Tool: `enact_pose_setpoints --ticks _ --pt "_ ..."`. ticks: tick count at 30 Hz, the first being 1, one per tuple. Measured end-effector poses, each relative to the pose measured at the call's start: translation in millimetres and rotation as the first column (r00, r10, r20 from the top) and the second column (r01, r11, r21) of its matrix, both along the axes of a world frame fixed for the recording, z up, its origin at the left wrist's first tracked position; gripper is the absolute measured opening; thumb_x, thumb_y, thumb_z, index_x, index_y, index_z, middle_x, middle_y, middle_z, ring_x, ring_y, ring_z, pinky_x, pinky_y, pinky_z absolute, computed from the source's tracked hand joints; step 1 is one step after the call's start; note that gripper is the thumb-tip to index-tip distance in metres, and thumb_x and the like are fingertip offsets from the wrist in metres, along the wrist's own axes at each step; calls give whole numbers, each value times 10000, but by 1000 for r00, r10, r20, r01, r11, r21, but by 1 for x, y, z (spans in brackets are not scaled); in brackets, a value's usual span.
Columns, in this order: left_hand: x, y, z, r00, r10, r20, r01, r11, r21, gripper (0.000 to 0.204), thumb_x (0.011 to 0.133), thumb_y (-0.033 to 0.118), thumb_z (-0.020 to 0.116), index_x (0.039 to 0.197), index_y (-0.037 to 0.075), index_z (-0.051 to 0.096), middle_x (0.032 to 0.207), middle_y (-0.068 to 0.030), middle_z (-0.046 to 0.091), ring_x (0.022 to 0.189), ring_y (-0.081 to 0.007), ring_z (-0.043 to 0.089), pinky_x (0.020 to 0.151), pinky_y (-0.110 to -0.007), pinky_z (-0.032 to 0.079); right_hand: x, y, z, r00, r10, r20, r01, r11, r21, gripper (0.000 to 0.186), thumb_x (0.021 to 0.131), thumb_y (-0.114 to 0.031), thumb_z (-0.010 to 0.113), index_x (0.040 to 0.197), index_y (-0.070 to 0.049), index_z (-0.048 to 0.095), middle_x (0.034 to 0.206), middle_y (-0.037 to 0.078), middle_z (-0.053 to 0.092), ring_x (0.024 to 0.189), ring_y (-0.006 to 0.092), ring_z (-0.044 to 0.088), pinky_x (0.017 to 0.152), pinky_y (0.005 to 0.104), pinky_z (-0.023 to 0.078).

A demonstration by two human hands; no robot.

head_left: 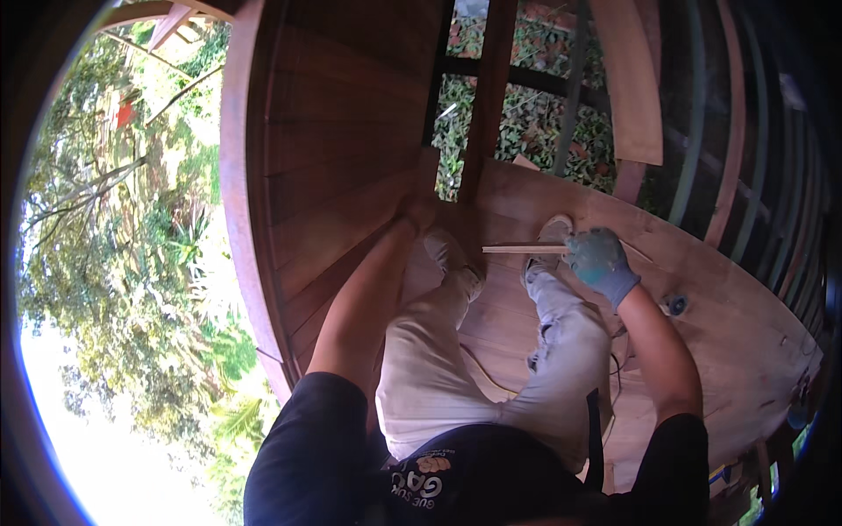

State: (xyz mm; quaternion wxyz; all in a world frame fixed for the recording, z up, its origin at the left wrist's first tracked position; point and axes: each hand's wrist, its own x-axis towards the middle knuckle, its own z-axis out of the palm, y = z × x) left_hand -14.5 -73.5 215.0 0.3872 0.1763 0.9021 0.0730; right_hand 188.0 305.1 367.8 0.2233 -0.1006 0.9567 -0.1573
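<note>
My right hand (601, 261), in a grey-green work glove, is closed on one end of a thin wooden strip (513, 249). The strip points left, above my shoes. My bare left hand (416, 210) reaches forward to the foot of the dark plank wall (338, 162). It lies in shadow, so its fingers do not show clearly, nor can I tell whether it holds anything.
I stand on wooden flooring (491, 329). Ahead, dark beams (489, 105) frame gaps over leafy ground. A wide board (633, 88) lies across the joists. On the right are a small round dark-blue object (675, 304) and a cable (617, 373).
</note>
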Motion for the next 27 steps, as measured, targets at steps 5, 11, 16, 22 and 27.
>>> enact_pose_setpoints --ticks 5,11,16,22,27 --pt "-75 38 -128 786 -487 -381 322 848 -420 237 948 203 571 1072 77 729 1110 -166 734 1038 -360 710 908 -517 553 -64 -35 -161 966 256 -38 -256 967 22 144 866 -230 618 887 -152 737 821 73 719 790 253 700 722 415 529" --pt "-142 35 -227 983 -2 -182 -17 994 -107 338 905 239 609 1153 27 698 1153 -202 723 1089 -377 701 923 -493 562 -71 -47 -300 966 -13 258 191 707 -681 145 881 -162 612 771 -129 701 817 78 703 797 253 692 711 400 535" --pt "-173 76 -250 894 -360 267 444 798 -409 319 920 279 601 1111 82 764 1102 -159 756 1030 -325 733 870 -446 587 -92 -45 -313 888 40 458 440 208 -873 153 906 -142 608 822 -96 727 848 102 706 804 274 693 719 387 556" --pt "-204 70 -239 868 -494 48 495 868 -32 269 953 306 660 1048 89 788 945 -127 762 848 -252 734 779 -425 593 -155 -7 -288 977 84 194 146 394 -908 262 920 -167 624 1093 -17 752 1021 124 762 896 285 725 795 346 584" --pt "-185 63 -189 960 -276 52 278 960 -26 275 908 123 581 1090 54 775 1093 -236 733 997 -367 724 873 -432 583 -220 60 -267 933 -99 345 352 440 -826 325 993 -98 587 1280 31 668 1318 118 687 1126 203 684 978 305 546"
